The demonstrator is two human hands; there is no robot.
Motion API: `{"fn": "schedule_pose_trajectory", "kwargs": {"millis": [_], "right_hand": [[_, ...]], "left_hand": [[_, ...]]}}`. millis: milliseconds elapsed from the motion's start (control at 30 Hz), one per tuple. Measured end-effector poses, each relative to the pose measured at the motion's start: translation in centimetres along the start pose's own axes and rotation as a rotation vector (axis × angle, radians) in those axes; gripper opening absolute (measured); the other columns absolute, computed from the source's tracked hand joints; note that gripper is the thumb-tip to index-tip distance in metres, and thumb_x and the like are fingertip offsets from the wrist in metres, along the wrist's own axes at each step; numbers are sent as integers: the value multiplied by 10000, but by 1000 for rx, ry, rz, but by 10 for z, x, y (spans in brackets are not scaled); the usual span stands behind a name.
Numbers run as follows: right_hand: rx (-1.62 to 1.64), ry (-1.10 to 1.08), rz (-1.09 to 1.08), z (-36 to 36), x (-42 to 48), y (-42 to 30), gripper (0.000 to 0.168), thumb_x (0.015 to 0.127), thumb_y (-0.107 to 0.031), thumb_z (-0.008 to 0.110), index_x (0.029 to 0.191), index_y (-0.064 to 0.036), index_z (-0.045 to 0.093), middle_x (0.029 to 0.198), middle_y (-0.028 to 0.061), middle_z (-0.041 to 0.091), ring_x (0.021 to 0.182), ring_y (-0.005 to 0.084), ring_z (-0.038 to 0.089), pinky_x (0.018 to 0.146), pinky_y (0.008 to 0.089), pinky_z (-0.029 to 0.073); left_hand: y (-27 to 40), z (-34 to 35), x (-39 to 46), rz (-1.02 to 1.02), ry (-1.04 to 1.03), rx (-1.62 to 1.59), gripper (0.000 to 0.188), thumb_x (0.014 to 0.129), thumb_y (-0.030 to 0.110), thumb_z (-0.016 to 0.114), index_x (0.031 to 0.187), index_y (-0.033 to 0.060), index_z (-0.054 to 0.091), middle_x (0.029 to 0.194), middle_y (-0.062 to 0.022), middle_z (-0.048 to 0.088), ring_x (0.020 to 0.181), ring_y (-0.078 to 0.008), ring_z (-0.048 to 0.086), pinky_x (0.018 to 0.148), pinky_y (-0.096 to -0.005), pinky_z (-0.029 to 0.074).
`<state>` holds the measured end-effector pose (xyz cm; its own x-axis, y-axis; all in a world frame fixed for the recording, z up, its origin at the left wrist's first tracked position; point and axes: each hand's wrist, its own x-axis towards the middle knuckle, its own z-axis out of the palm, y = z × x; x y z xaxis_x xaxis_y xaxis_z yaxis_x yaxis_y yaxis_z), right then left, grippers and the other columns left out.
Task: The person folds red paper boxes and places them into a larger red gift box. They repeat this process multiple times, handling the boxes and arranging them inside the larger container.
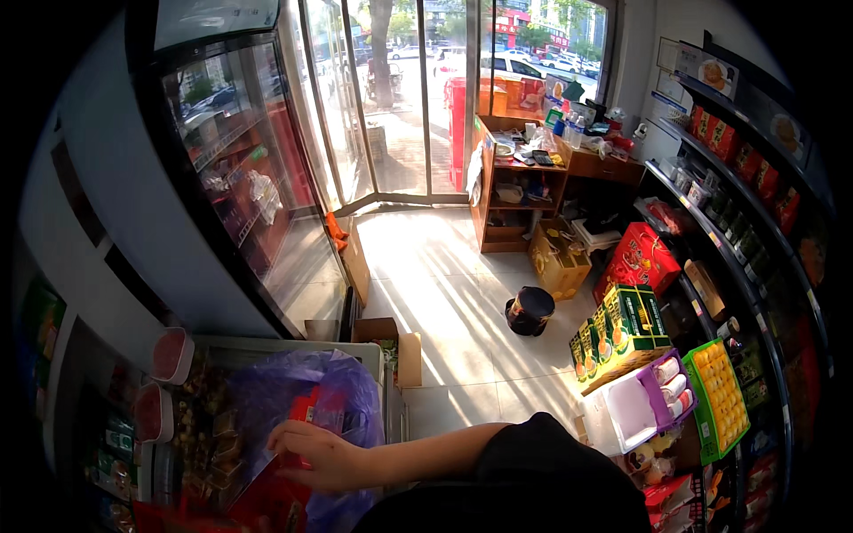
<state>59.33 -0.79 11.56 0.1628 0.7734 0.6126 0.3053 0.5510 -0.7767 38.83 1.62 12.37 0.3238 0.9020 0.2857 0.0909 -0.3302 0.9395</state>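
My right hand (320, 455), at the end of a black sleeve, reaches in from the right at the lower middle. Its fingers and thumb are bent around the edge of a glossy red package (270, 496). Beneath and beside the hand spreads a crumpled, translucent purple plastic bag (266, 373), with another red piece (303, 403) inside it. The bag lies on a pale-rimmed chest or counter (370, 350). Left of it are small clear packs (225, 453) of brown food and two tubs of pink contents, one (172, 356) above the other (153, 413). My left hand is out of view.
A glass-door fridge (233, 153) stands at the left. On the floor are an open carton (408, 360), a black stool (531, 310) and green-yellow gift boxes (616, 340). A wooden desk (516, 236) is by the window; stocked shelves (713, 233) line the right.
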Motion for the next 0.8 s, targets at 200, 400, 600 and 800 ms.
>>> {"fn": "schedule_pose_trajectory", "kwargs": {"millis": [200,400,600,800], "right_hand": [[-205,-72,193,-122,-52,-24,179,807,-183,651,884,-28,607,898,82,583,923,242,558,805,331,458],[-243,-16,422,-219,-141,-46,204,838,-202,623,956,-39,653,968,92,612,953,248,567,826,332,453],[-120,48,579,-293,-206,-107,211,826,-125,619,1025,-67,662,1112,71,567,1082,209,504,904,331,428],[-265,163,418,-323,-250,-143,230,816,-116,620,1038,-78,667,1204,95,500,1125,231,463,903,353,427]], "left_hand": [[-25,72,12,-291,-548,-166,348,958,155,465,1287,52,416,1115,-113,589,949,-256,610,752,-381,551],[-9,185,7,-87,-1044,3,357,946,138,477,1281,27,425,1185,-130,543,1005,-230,578,797,-366,520],[83,298,-15,-6,-1638,-44,511,878,257,509,1271,-50,401,1201,-141,521,1077,-195,515,904,-312,417],[95,405,-49,-360,-2196,-277,742,794,427,555,1317,-51,335,1261,-139,472,1147,-194,459,957,-324,365]]}}
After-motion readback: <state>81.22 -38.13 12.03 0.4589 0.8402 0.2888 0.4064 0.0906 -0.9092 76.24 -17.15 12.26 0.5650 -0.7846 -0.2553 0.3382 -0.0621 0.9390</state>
